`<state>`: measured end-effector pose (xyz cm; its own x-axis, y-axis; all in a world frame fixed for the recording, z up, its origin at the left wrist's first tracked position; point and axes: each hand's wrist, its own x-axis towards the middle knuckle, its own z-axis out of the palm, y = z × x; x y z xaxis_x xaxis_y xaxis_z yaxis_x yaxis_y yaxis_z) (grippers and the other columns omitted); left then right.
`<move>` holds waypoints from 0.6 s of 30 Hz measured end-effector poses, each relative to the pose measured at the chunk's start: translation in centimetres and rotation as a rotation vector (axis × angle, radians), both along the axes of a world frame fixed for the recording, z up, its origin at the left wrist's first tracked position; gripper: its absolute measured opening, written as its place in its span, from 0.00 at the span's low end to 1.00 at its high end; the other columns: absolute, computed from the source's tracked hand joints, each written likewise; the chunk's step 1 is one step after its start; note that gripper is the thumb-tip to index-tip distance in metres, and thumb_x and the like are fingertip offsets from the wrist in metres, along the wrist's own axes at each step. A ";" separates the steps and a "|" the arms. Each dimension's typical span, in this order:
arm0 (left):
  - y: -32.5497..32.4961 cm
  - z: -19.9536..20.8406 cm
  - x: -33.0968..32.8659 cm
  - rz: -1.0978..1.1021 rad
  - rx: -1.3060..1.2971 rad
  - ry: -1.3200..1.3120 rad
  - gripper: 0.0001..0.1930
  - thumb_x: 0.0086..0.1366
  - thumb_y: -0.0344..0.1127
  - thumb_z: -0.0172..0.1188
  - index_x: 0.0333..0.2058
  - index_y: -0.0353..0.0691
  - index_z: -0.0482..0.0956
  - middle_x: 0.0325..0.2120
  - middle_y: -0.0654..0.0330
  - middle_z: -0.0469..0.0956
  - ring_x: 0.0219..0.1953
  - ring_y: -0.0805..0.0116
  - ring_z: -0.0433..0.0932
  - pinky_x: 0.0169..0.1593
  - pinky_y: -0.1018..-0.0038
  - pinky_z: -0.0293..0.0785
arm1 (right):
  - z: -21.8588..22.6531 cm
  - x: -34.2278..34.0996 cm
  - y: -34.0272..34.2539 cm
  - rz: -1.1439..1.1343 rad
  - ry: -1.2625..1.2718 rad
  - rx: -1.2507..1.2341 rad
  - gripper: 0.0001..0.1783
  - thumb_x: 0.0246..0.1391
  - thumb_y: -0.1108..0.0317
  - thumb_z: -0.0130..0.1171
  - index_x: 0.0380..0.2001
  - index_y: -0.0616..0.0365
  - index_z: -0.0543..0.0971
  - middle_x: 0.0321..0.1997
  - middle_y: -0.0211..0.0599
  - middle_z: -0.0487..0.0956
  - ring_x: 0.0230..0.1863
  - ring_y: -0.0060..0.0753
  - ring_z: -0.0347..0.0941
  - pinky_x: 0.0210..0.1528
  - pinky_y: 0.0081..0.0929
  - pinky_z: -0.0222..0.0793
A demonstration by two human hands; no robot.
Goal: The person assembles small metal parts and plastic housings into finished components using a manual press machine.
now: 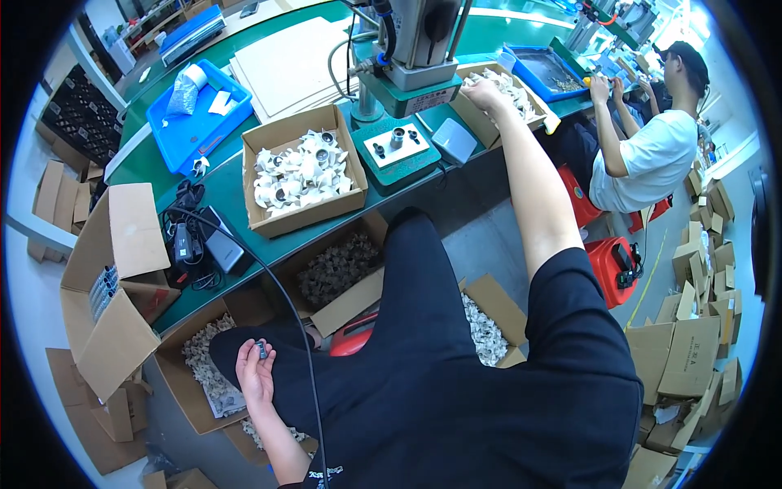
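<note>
Open brown carton on green bench, holding white parts; second brown carton right of press, right hand inside it; white label on press base; open cartons on floor left; flattened brown cartons stacked far right.

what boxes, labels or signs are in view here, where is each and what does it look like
Open brown carton: on the green bench, centre, holding white parts.
Second brown carton: on the bench to the right, right hand in it.
Blue tray: on the bench to the left, rectangular.
White label: front of the green press base, small rectangle.
Tall open carton: on the floor to the left, brown.
Floor carton: beside the left hand, which holds a small dark part.
</note>
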<state>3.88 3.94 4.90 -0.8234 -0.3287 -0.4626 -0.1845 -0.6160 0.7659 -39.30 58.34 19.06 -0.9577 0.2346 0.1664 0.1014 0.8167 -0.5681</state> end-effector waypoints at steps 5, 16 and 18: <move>-0.2 -0.3 0.2 -0.006 0.017 0.033 0.11 0.66 0.27 0.56 0.47 0.36 0.71 0.41 0.52 0.78 0.41 0.64 0.80 0.46 0.69 0.80 | 1.2 -0.4 3.0 0.199 -0.376 -0.103 0.16 0.58 0.59 0.55 0.37 0.60 0.82 0.27 0.36 0.79 0.30 0.23 0.73 0.32 0.27 0.69; -0.4 -0.6 0.4 -0.019 0.009 0.049 0.11 0.67 0.29 0.55 0.47 0.37 0.71 0.41 0.52 0.78 0.41 0.65 0.80 0.46 0.69 0.80 | -0.3 -0.4 2.4 0.187 -0.252 0.126 0.15 0.58 0.60 0.55 0.30 0.63 0.80 0.24 0.30 0.78 0.26 0.23 0.73 0.27 0.28 0.67; -0.5 -0.9 0.6 -0.033 0.011 0.059 0.12 0.67 0.30 0.55 0.48 0.37 0.71 0.42 0.52 0.78 0.42 0.65 0.80 0.47 0.70 0.80 | -0.8 -0.7 3.1 0.177 -0.200 0.142 0.15 0.58 0.60 0.55 0.31 0.63 0.79 0.24 0.30 0.77 0.25 0.23 0.72 0.27 0.28 0.67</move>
